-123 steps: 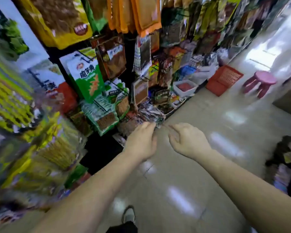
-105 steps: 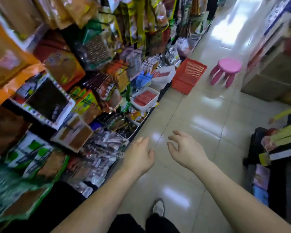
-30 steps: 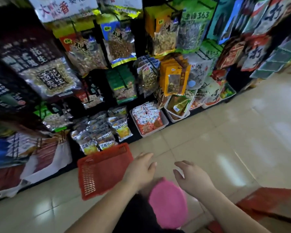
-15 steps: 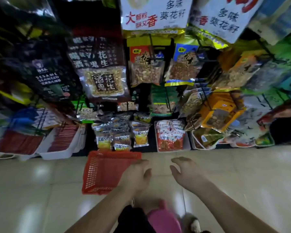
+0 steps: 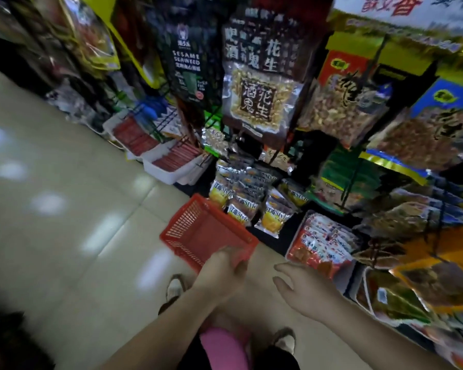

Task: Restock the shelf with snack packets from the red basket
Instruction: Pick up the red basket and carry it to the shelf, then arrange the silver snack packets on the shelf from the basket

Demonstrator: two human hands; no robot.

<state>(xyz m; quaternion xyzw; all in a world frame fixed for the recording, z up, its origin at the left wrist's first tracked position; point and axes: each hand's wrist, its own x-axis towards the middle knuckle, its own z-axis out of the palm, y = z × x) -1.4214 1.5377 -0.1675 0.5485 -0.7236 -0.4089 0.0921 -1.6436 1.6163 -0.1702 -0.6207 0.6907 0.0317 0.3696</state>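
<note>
L hand [image 5: 222, 268]: fingers curled over the near corner of the red plastic mesh basket [image 5: 198, 231], gripping its rim. R hand [image 5: 302, 292]: spread, relaxed, holding nothing, just right of the basket. I can't tell if the basket is lifted or resting on the beige tiled floor [image 5: 64, 209]. Its interior is blurred, and I see no packets in it. Just beyond it is a row of silver-and-yellow snack packets [image 5: 251, 206] on the dark bottom shelf [image 5: 286, 233], w/ red-and-white packets [image 5: 324, 241] to the right. Pink round plastic stool [image 5: 222, 348] is beneath me. Judgement: step is positioning the basket. Recommend setting it flat beside the packet row w/o knocking it, R hand kept free to pick.
</note>
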